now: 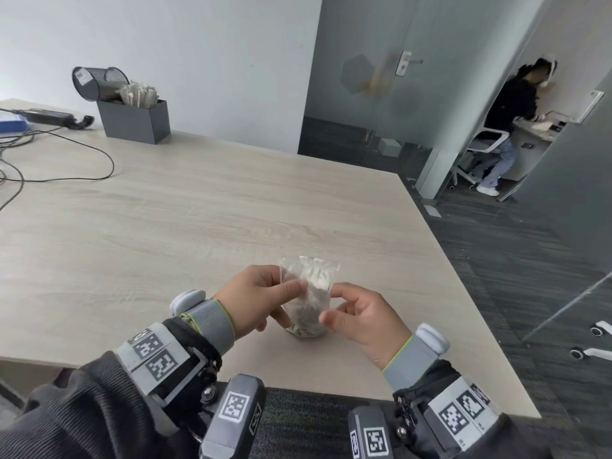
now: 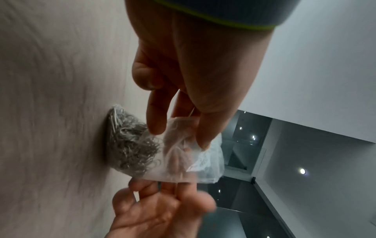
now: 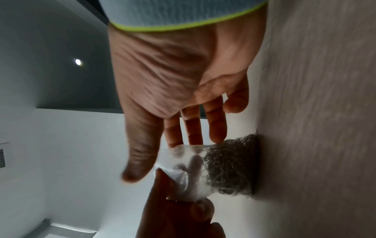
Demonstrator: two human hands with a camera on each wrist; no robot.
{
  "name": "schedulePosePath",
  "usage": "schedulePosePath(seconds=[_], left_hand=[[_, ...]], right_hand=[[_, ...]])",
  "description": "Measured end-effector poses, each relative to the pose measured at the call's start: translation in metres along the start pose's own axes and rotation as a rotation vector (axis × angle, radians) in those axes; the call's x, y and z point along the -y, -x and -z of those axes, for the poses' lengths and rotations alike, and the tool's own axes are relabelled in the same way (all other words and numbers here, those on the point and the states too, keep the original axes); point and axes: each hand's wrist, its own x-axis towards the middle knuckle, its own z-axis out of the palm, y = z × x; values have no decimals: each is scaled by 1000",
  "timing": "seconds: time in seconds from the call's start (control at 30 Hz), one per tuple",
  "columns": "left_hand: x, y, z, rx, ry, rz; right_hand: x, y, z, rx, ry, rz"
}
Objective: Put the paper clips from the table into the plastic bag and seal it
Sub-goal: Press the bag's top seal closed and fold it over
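A small clear plastic bag [image 1: 309, 283] stands upright on the pale wood table [image 1: 165, 226] close to the front edge, its bottom filled with silver paper clips [image 1: 304, 323]. My left hand [image 1: 294, 303] pinches the bag's upper part between thumb and fingers; the left wrist view shows this pinch, with the left hand [image 2: 180, 136] on the crumpled film [image 2: 195, 162] above the clips [image 2: 130, 145]. My right hand [image 1: 331, 303] is on the bag's right side with relaxed, spread fingers. In the right wrist view its fingertips [image 3: 217, 138] touch the bag [image 3: 183, 180] near the clips [image 3: 230, 169].
A grey box [image 1: 135, 122] of wrapped sticks, with a black mesh cup [image 1: 99, 82] tipped on it, stands at the far left. Black cables [image 1: 66, 154] trail beside it. The table's right edge [image 1: 463, 293] drops to dark carpet. A seated person [image 1: 506, 127] is beyond the glass door.
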Motion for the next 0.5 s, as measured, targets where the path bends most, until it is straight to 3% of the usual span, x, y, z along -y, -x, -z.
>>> schedulePosePath(seconds=[0.13,0.2,0.37,0.5], left_hand=[[-2,-6,-1,41,76,-1],[-3,-11,0,38,15,-60],[1,-27,1,-136,-59,-124],[15,-28,-1,-109,-240,-88]], right_hand=[[6,-7,-5,-88,21,-45],[8,-13,-6,-133,-52,-48],[4,-26,-6,-185,-170,-75],[-6,-22,-9,-199,-94,-120]])
